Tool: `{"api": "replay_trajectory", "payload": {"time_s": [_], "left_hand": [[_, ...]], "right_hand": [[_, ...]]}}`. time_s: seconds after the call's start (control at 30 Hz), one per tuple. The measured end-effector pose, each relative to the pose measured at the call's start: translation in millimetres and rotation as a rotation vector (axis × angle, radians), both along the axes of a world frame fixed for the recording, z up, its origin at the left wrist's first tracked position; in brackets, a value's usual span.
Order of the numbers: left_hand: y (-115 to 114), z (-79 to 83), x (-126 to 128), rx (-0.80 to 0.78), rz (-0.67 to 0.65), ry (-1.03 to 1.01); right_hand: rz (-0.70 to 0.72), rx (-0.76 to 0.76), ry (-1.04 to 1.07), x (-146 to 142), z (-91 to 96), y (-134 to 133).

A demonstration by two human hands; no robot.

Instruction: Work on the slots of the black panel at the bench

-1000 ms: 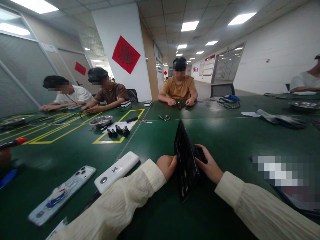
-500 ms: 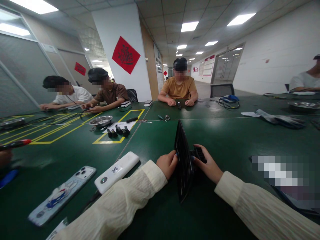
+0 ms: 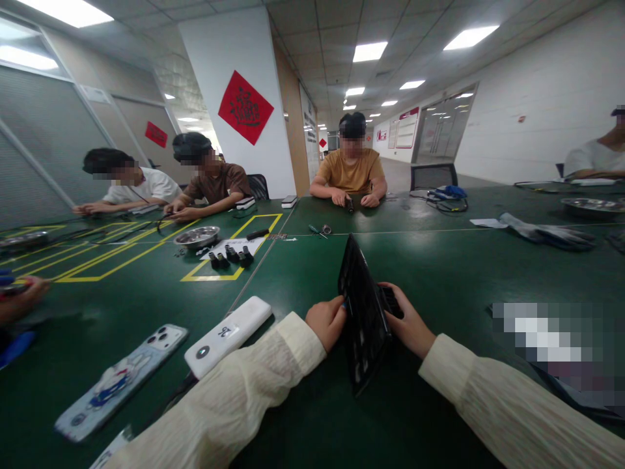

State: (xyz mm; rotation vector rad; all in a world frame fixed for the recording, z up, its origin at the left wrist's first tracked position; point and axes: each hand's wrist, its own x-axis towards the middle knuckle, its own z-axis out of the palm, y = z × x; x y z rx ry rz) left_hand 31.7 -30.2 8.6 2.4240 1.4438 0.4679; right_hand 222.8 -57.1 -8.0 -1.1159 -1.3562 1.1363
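In front of me a flat black panel with a glossy, screen-like face stands on edge above the table, tilted. Its exact kind cannot be made out. My left hand is closed at its left side, thumb and finger pressed against it. My right hand wraps round a ribbed black block at the panel's right side; the fingers behind it are partly hidden. To the left of my left forearm lie a white power bank and a phone in a patterned case.
The green table carries several black cylindrical parts, a metal bowl and a small screwdriver. Grey gloves lie at right. A co-worker sits opposite; another person's hand shows at far left.
The panel has turned slightly, its lower right corner swinging right so more of its face shows. Both my hands stay nearly in place. A co-worker's hand at far left has moved into view.
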Motion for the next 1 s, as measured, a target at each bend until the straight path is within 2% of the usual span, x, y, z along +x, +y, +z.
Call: {"api": "replay_trajectory", "payload": {"time_s": [0.23, 0.6, 0.77, 1.0], "left_hand": [[2.3, 0.8, 1.2, -0.053, -0.004, -0.099], [0.3, 2.9, 2.5, -0.054, -0.002, -0.043], [2.2, -1.7, 2.5, -0.08, 0.006, -0.121], [3.7, -5.4, 2.0, 0.007, 0.053, -0.225]], "right_hand": [[-0.028, -0.008, -0.02, -0.2, 1.2, -1.5], [-0.013, -0.005, -0.024, -0.4, 2.0, -1.7], [-0.037, 0.003, -0.045, -0.1, -1.9, 0.6], [-0.069, 0.019, -0.056, -2.9, -1.9, 1.2]]}}
